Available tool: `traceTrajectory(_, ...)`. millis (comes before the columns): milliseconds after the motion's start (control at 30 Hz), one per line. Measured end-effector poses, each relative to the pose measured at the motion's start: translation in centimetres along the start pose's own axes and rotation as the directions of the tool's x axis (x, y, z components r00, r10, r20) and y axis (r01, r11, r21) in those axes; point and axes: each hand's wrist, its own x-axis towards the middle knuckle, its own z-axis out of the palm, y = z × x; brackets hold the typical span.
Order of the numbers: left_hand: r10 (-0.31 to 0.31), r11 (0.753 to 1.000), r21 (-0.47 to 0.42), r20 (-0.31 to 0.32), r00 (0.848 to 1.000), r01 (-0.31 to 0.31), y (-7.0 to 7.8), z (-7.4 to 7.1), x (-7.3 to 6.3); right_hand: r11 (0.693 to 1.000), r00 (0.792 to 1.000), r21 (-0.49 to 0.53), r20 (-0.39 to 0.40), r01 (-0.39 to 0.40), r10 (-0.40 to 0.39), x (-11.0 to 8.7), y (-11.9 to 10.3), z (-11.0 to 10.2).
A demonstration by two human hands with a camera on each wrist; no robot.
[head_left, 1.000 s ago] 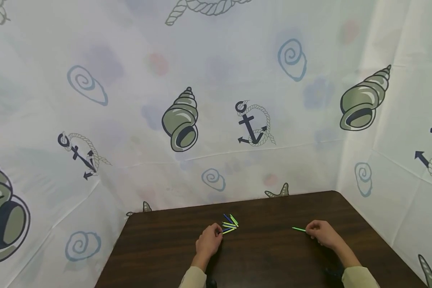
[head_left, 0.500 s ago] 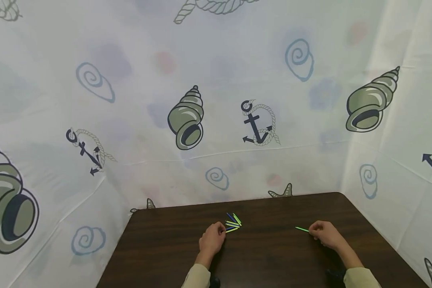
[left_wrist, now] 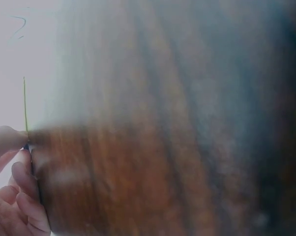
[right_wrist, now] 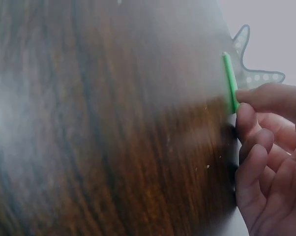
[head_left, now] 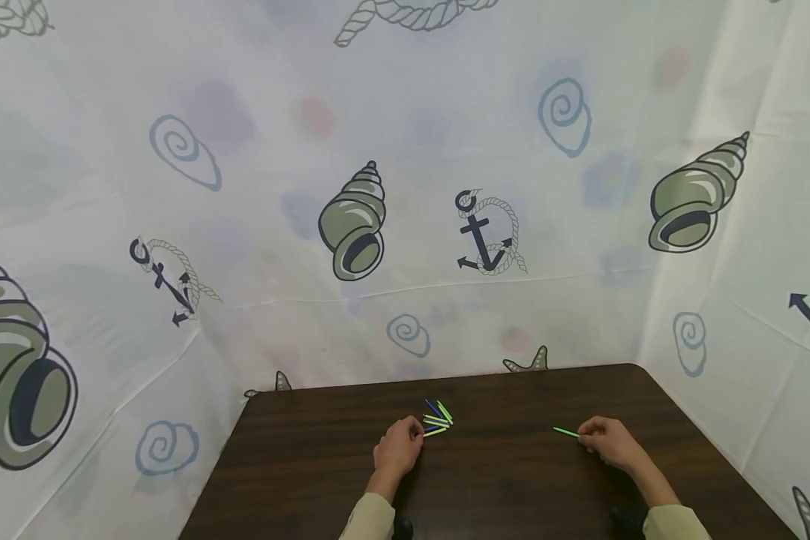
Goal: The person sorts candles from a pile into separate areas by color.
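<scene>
My left hand (head_left: 398,448) is at the left end of a small fan of thin yellow-green sticks (head_left: 444,412) and blue sticks on the table. Its thumb and forefinger pinch the end of a blue stick (head_left: 432,428); in the left wrist view just a dark blue bit (left_wrist: 26,146) shows between the fingertips, with a yellow-green stick (left_wrist: 25,103) beyond. Well to the right, my right hand (head_left: 610,441) pinches one end of a thin green stick (head_left: 565,431) between thumb and forefinger. The stick's other end points left, low over or on the tabletop; I cannot tell which.
A dark brown wooden table (head_left: 499,480) lies under both hands. White cloth (head_left: 418,150) printed with shells, anchors and starfish hangs behind it and at both sides. A dark object (head_left: 402,529), partly cut off, is by the left sleeve.
The head view has shifted a little, so everything sits slightly further right in it. Both hands keep their places and their holds on the sticks.
</scene>
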Motion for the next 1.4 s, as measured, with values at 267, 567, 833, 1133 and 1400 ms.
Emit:
traceTrajectory(267, -0.004, 1.0, -0.012, 0.01, 1.0, 0.004, -0.1, -0.3, 0.1, 0.999, 0.998, 0.01, -0.037, 0.048, -0.048, 0.0, -1.6, 1.3)
traceTrajectory(567, -0.011, 1.0, -0.007, 0.019, 1.0, 0.011, -0.8, 0.4, 0.3, 0.981, 0.982, 0.071, 0.046, 0.18, -0.184, 0.4, -5.9, 6.6)
traceTrajectory(833, -0.018, 1.0, 0.003, 0.013, 1.0, 0.018, -0.6, 0.2, 0.4, 0.955, 0.941, 0.078, 0.167, 0.285, -0.294, 1.6, -10.0, 11.6)
traceTrajectory(1133, -0.028, 0.999, 0.017, 0.016, 0.999, 0.028, 0.1, -0.2, 0.2, 0.945, 0.938, -0.043, 0.149, 0.323, -0.314, 2.9, -12.9, 16.4)
traceTrajectory(1400, -0.033, 0.999, 0.026, 0.0, 0.999, 0.033, -0.3, 0.1, 0.4, 0.908, 0.948, -0.273, 0.098, 0.318, -0.303, 3.8, -14.6, 18.6)
